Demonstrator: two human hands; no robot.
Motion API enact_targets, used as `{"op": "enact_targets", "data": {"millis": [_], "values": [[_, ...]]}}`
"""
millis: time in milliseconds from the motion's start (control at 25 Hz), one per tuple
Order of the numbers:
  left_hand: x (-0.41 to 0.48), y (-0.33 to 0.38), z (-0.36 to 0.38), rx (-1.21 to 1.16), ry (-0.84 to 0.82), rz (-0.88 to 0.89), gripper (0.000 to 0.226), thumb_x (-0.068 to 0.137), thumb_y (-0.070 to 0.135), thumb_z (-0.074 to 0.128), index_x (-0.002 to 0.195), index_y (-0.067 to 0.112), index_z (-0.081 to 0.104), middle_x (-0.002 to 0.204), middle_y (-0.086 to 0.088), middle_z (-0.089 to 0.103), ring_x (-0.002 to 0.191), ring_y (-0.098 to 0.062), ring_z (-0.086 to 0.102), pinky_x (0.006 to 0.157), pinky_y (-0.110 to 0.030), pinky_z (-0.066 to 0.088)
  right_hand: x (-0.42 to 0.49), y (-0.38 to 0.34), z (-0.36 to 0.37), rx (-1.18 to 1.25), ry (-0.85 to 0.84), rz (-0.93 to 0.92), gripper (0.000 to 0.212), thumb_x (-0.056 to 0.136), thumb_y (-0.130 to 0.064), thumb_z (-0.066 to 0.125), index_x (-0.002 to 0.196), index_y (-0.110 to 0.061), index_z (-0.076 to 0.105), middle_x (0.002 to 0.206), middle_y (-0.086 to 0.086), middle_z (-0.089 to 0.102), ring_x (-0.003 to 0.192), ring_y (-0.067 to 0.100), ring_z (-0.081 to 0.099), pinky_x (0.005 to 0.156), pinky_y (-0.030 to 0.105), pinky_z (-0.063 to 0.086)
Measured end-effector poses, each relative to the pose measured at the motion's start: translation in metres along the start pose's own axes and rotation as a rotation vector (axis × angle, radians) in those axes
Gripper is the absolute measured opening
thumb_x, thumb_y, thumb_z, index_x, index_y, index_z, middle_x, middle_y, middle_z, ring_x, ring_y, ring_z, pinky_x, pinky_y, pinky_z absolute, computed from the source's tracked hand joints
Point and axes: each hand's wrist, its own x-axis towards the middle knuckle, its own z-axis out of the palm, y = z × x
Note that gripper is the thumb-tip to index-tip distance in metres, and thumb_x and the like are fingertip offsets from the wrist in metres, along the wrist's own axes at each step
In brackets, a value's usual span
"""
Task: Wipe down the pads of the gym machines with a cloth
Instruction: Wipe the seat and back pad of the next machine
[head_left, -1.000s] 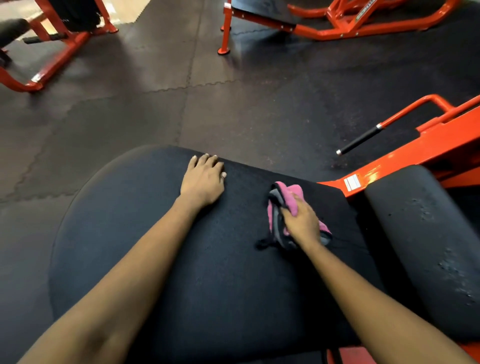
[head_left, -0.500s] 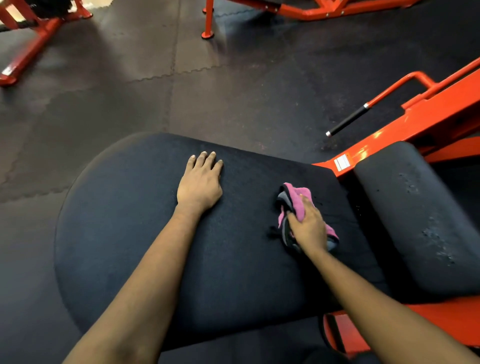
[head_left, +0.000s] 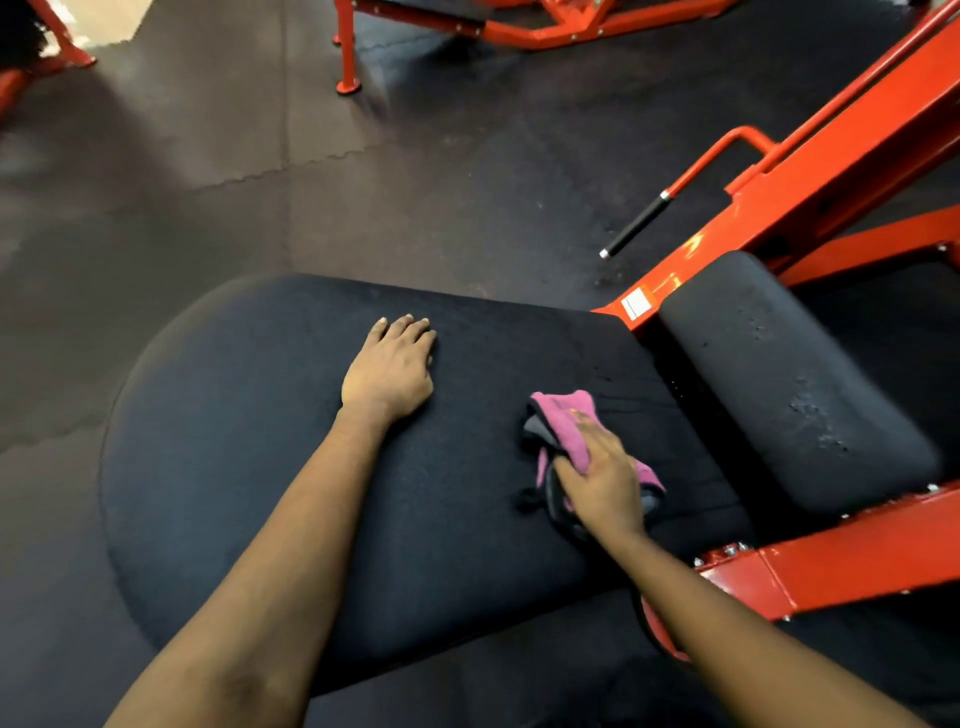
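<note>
Mid-wipe on the large black pad (head_left: 234, 441), by the look of it. Bunches the pink-and-grey cloth (head_left: 566, 415) under the right hand (head_left: 602, 478), fingers laid over it and thumb tucked into the folds, pressing it onto the pad's right part, near the orange frame (head_left: 841, 571). Rests the left hand (head_left: 388, 371) flat and empty, fingers straight and together, further left toward the far edge. Probably calls next for sweeping strokes leftward across the remaining surface, lifting the bracing hand clear, then crossing to the smaller speckled pad (head_left: 779, 374) just beside.
</note>
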Motion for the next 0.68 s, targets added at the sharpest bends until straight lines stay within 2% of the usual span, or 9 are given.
{"op": "enact_targets", "data": {"millis": [80,160,200,240,360,440,560,680], "values": [[-0.001,0.000,0.001,-0.022,0.004,0.024,0.049,0.103,0.024,0.030,0.150,0.015,0.040,0.162,-0.001,0.030,0.151,-0.019,0.020,0.124,-0.040,0.008,0.003,0.021,-0.007,-0.035,-0.006,0.182,0.068,0.074,-0.043,0.044,0.140,-0.036,0.057,0.138,-0.015,0.060,0.125,0.016,0.058,0.100,0.040,0.049],[0.001,-0.001,0.001,-0.045,0.022,0.030,0.047,0.102,0.024,0.032,0.147,0.016,0.044,0.160,-0.001,0.033,0.150,-0.019,0.023,0.124,-0.040,0.010,0.004,0.008,-0.007,-0.012,0.068,0.348,0.065,0.071,-0.046,0.041,0.131,-0.031,0.064,0.127,-0.010,0.067,0.117,0.022,0.062,0.095,0.041,0.051],[0.002,-0.002,0.000,-0.049,0.029,0.030,0.046,0.102,0.024,0.032,0.145,0.015,0.045,0.159,-0.001,0.036,0.148,-0.020,0.025,0.124,-0.040,0.012,0.000,-0.010,-0.005,0.000,0.098,0.355,0.062,0.071,-0.044,0.043,0.125,-0.028,0.067,0.122,-0.007,0.070,0.114,0.024,0.064,0.094,0.041,0.051],[0.004,-0.003,0.000,-0.048,0.036,0.026,0.044,0.101,0.023,0.033,0.143,0.015,0.046,0.156,-0.003,0.039,0.147,-0.021,0.029,0.123,-0.041,0.013,-0.008,-0.031,0.001,0.008,0.102,0.285,0.059,0.071,-0.041,0.046,0.123,-0.026,0.069,0.121,-0.005,0.071,0.113,0.024,0.064,0.096,0.040,0.051],[0.007,0.007,0.000,-0.056,0.058,-0.036,0.040,0.098,0.021,0.038,0.134,0.011,0.052,0.144,-0.007,0.051,0.137,-0.025,0.039,0.121,-0.043,0.018,-0.046,-0.075,0.013,0.044,0.028,-0.046,0.065,0.075,-0.032,0.054,0.139,-0.029,0.060,0.142,-0.010,0.060,0.134,0.013,0.052,0.112,0.032,0.039],[0.007,0.022,0.000,-0.071,0.071,-0.093,0.037,0.098,0.022,0.041,0.130,0.010,0.055,0.141,-0.009,0.053,0.135,-0.028,0.041,0.121,-0.046,0.018,-0.052,-0.058,0.004,0.096,0.066,-0.101,0.068,0.077,-0.026,0.056,0.145,-0.029,0.055,0.149,-0.013,0.053,0.140,0.012,0.046,0.113,0.032,0.037],[0.001,0.049,0.007,-0.120,0.026,-0.013,0.037,0.100,0.023,0.040,0.130,0.013,0.058,0.147,-0.006,0.049,0.141,-0.027,0.035,0.122,-0.046,0.014,-0.048,-0.003,-0.007,0.075,0.191,0.006,0.065,0.076,-0.019,0.058,0.141,-0.021,0.060,0.144,-0.009,0.058,0.134,0.018,0.053,0.107,0.045,0.045],[-0.011,0.074,0.018,-0.149,-0.052,0.107,0.039,0.102,0.023,0.038,0.137,0.015,0.053,0.154,-0.002,0.042,0.146,-0.025,0.029,0.123,-0.044,0.013,-0.043,0.026,-0.013,0.025,0.246,0.243,0.063,0.073,-0.022,0.059,0.136,-0.023,0.063,0.136,-0.009,0.064,0.123,0.023,0.060,0.103,0.041,0.047]]}}
